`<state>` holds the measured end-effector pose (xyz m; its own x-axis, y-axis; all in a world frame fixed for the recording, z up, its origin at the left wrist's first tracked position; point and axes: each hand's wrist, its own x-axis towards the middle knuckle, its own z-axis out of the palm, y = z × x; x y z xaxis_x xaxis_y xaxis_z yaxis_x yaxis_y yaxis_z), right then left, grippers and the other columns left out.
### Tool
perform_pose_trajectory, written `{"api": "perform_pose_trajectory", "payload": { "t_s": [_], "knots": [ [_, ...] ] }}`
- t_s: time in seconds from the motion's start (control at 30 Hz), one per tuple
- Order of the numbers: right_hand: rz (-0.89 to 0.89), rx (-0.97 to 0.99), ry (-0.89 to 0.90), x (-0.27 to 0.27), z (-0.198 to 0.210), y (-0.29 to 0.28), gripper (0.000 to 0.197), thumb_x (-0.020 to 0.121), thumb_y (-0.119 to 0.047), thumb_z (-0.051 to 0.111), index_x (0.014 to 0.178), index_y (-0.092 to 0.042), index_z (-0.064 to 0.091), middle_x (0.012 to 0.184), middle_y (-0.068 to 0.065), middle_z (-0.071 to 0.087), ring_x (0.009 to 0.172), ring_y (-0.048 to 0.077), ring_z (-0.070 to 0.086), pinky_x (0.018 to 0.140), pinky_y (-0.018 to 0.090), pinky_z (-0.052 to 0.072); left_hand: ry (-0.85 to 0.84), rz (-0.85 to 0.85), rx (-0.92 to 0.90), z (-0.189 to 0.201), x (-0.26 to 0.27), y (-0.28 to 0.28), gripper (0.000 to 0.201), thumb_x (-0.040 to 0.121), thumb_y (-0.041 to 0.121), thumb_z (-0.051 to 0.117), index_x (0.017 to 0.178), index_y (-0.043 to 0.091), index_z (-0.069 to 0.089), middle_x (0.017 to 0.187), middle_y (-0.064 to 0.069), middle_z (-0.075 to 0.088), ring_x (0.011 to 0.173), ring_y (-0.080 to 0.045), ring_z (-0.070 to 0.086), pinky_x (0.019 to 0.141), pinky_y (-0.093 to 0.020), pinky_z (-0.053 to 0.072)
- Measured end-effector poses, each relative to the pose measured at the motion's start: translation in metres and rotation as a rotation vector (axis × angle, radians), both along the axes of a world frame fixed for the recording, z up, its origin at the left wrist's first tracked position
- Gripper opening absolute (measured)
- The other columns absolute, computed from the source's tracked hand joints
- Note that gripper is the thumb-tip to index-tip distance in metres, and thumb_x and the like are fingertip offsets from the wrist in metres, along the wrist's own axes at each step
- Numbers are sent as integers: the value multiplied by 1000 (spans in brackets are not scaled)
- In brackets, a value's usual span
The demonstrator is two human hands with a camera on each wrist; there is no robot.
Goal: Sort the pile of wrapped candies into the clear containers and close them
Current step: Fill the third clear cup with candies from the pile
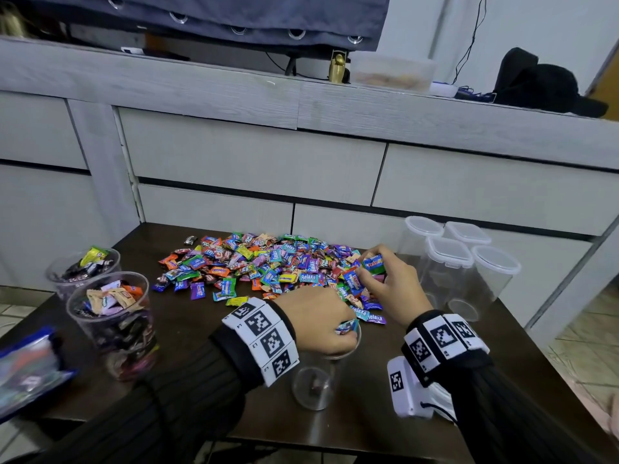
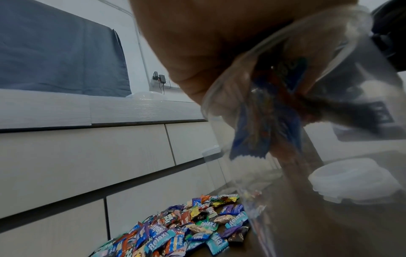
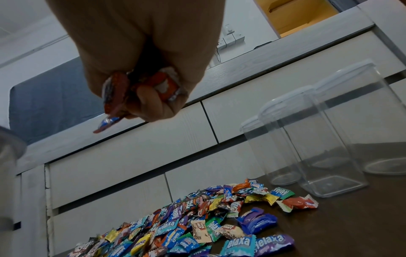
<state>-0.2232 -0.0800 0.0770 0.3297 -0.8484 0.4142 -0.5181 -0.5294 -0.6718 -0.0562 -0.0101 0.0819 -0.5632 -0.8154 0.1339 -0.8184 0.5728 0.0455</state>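
The left hand clutches blue-wrapped candies over the near-empty clear container, apparently to drop them in, while the right hand grips more from the pile on the table.

A many-coloured pile of wrapped candies, in blue, purple, green, orange, yellow and red, lay on the dark brown worktop. Several light-blue and purple wrappers carried white "Relaxa" lettering. The left hand held blue wrappers over a clear container; the right hand held blue, red and green ones. Both wrists wore white bands printed with black square codes, over black sleeves. Four clear containers had whitish translucent lids. Behind stood pale grey wood-grain drawers and a slate-blue cloth.
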Motion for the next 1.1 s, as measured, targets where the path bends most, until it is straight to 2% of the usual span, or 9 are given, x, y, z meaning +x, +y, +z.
{"api": "perform_pose_trajectory", "payload": {
  "t_s": [0.23,0.37,0.53,0.63,0.73,0.83,0.9,1.0,1.1],
  "knots": [
    [2,-2,16,-2,4,0,13,91,-26,61,99,-20,53,79,-9,66,71,-11,63,50,8,45,-48,-25,-231,0,1,5,36,88,44,37,65,17,47,60,0,49,54,-20,39,50,-29,20],
    [-14,-18,18,-1,6,1,13,91,-26,62,98,-21,54,79,-2,69,71,1,65,55,16,51,174,-14,-141,-1,4,5,20,85,40,53,77,22,55,67,6,58,60,-11,45,55,-26,34],
    [13,-40,-44,0,15,5,11,90,-23,64,95,-18,55,77,-5,68,70,-1,63,54,6,44,377,-82,-139,-2,7,7,15,81,37,59,85,23,59,73,11,60,68,-4,50,61,-25,43],
    [59,-33,-100,1,24,11,11,89,-20,64,94,-19,54,76,-7,67,66,-3,64,53,6,44,610,-30,-205,-13,14,9,31,78,51,60,88,24,48,82,17,41,76,0,38,69,-14,35],
    [126,-12,-85,5,30,21,13,88,-20,65,91,-24,53,78,-5,68,64,1,64,55,9,46,863,86,-121,-28,23,12,64,61,78,66,102,39,36,102,19,36,96,6,40,82,-10,33],
    [236,6,79,13,30,30,14,87,-20,66,93,-22,53,77,-2,66,59,3,61,53,12,45,990,122,82,-37,27,13,103,42,92,63,126,47,23,131,11,33,127,2,39,104,-19,36],
    [308,-21,269,19,28,35,18,88,-23,65,101,-16,55,79,0,64,61,2,59,58,14,44,1050,97,210,-40,29,13,119,36,90,69,136,47,19,144,12,33,133,4,39,107,-19,37],
    [384,-97,501,30,25,42,25,89,-24,63,109,-11,55,77,-1,60,61,2,56,59,11,38,1055,54,301,-41,29,15,121,35,84,75,139,52,20,140,29,37,127,17,40,101,-6,34],
    [448,-138,613,41,22,48,24,91,-21,59,110,-9,53,93,10,65,82,20,63,70,27,44,1027,64,289,-41,28,17,115,39,84,74,138,51,25,128,42,46,125,20,40,98,-1,30]
  ]
}}
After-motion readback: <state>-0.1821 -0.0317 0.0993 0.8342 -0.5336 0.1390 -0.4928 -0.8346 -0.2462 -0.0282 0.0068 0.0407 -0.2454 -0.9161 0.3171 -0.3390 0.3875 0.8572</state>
